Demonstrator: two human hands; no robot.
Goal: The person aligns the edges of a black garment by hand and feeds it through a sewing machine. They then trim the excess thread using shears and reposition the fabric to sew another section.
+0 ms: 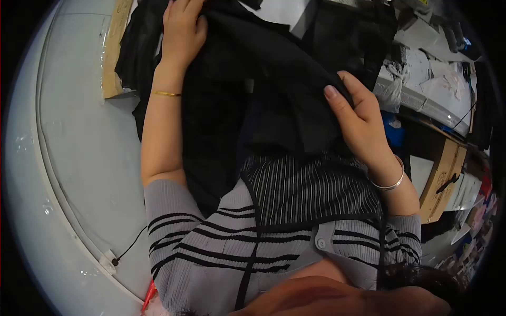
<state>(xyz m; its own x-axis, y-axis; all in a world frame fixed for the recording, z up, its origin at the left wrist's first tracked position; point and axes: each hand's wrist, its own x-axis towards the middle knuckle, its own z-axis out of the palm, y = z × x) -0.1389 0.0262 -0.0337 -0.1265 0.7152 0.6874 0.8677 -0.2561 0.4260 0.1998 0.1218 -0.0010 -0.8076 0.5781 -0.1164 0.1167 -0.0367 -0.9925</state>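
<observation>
Black cloth (284,68) is draped in folds across my lap and over the work surface, and it looks like part of a garment. My right hand (361,116) pinches its edge, thumb on top and fingers tucked behind the fold. Up at the top edge of the view, my left hand (183,29) is closed on the upper part of the same cloth, its fingertips partly cut off by the frame. The cloth stretches between both hands. A striped apron (316,192) covers my front just below it.
More dark fabric (342,37) lies at the top right. Beyond it are a white machine bed or table (427,100) with scraps and a cardboard box (445,179). On the left, a cable (39,121) runs along the pale wall to a socket (109,260).
</observation>
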